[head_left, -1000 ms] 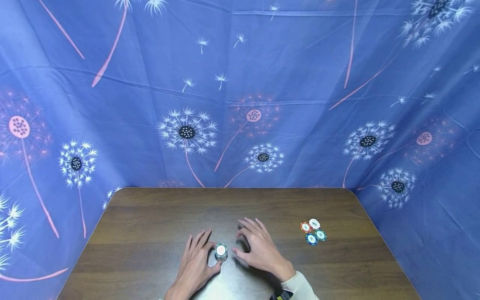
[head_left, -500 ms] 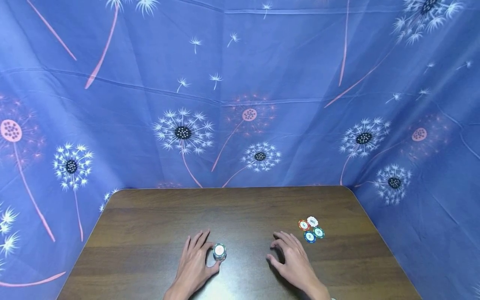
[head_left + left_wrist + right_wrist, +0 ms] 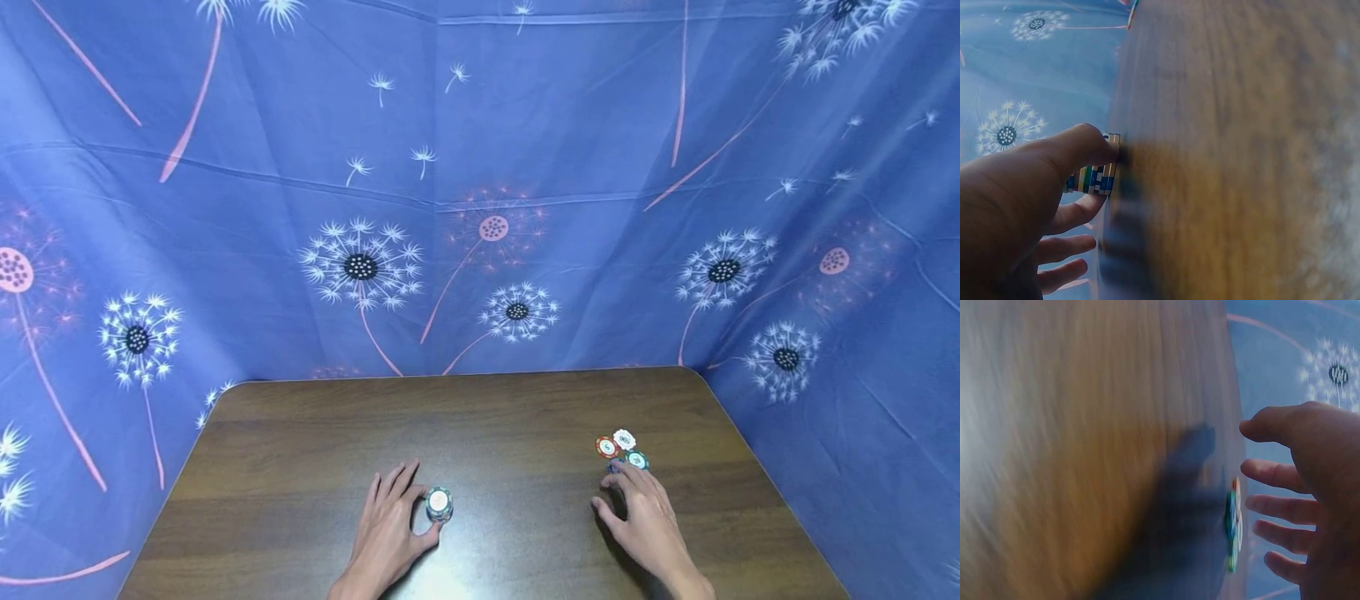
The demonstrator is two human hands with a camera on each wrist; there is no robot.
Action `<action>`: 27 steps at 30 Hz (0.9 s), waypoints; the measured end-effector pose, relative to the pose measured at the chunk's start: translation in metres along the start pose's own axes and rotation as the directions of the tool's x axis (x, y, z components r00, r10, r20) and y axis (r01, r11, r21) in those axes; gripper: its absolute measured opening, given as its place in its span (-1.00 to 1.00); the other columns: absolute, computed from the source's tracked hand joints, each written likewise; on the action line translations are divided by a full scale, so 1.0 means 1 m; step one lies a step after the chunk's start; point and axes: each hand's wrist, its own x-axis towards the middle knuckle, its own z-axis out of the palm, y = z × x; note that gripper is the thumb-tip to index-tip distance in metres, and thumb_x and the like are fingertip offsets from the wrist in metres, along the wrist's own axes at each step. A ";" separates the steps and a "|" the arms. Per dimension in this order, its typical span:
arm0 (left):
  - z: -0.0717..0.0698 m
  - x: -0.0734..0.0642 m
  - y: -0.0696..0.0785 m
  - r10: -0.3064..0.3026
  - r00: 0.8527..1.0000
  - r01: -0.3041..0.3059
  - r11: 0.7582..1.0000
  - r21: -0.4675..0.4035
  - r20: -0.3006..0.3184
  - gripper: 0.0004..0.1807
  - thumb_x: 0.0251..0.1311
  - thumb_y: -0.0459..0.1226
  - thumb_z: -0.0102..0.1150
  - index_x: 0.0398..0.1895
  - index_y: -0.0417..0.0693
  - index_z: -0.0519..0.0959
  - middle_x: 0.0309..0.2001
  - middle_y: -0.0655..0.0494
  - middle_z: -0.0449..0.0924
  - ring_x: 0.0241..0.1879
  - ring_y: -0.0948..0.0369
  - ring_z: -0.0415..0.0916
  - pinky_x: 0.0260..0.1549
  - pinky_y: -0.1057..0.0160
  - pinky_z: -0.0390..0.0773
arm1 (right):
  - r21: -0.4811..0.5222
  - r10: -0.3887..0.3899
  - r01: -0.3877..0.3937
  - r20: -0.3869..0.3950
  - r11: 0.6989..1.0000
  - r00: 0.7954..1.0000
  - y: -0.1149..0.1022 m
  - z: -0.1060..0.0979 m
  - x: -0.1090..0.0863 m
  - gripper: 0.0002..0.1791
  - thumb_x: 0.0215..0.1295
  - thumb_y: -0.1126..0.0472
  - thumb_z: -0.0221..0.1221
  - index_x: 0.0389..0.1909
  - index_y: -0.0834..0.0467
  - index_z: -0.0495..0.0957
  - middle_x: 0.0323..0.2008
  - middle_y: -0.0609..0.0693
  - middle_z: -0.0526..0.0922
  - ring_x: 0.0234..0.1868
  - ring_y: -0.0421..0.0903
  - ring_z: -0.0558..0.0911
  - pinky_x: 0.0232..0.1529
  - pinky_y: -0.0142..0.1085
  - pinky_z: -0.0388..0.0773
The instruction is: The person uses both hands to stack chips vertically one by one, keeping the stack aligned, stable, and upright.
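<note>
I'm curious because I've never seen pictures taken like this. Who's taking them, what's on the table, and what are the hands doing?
There's no robot here, just a person's two bare hands. The wide picture comes from a camera worn on the head, looking forward and down. The other two come from cameras on the wrists, one for each hand, so the table looks tipped on its side there.

On the brown table are a stack of chips, a red chip, a white chip, a green chip and a blue chip, partly hidden. Behind it hangs a blue cloth printed with dandelions.

The left hand pinches the stack. The right hand holds nothing; it's beside the loose chips.
</note>
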 end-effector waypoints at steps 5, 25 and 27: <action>0.000 0.000 -0.001 -0.006 1.000 0.006 1.000 -0.008 0.002 -0.50 -0.16 -0.01 0.63 -0.14 -0.05 0.75 0.38 -0.15 0.58 0.41 -0.16 0.46 0.42 -0.36 0.35 | -0.041 0.029 -0.029 -0.005 0.999 1.000 0.026 -0.008 0.010 -0.62 -0.02 0.24 0.59 -0.18 0.26 0.71 0.09 0.34 0.69 0.15 0.37 0.63 0.24 0.36 0.43; -0.001 0.002 0.000 -0.015 1.000 0.015 1.000 -0.023 0.012 -0.51 -0.16 -0.03 0.63 -0.14 -0.03 0.75 0.39 -0.17 0.57 0.41 -0.18 0.46 0.42 -0.38 0.34 | -0.115 0.153 -0.135 0.165 0.984 0.974 0.077 -0.022 0.036 -0.58 0.01 0.24 0.54 -0.13 0.34 0.67 0.16 0.56 0.57 0.26 0.54 0.50 0.27 0.49 0.35; -0.002 0.001 0.000 -0.017 1.000 0.018 1.000 -0.023 0.014 -0.51 -0.16 -0.02 0.63 -0.14 -0.03 0.75 0.40 -0.16 0.57 0.41 -0.18 0.46 0.42 -0.38 0.34 | -0.119 0.159 -0.139 0.187 0.983 0.969 0.078 -0.023 0.038 -0.57 0.03 0.22 0.54 -0.12 0.34 0.67 0.17 0.57 0.56 0.26 0.55 0.50 0.27 0.49 0.34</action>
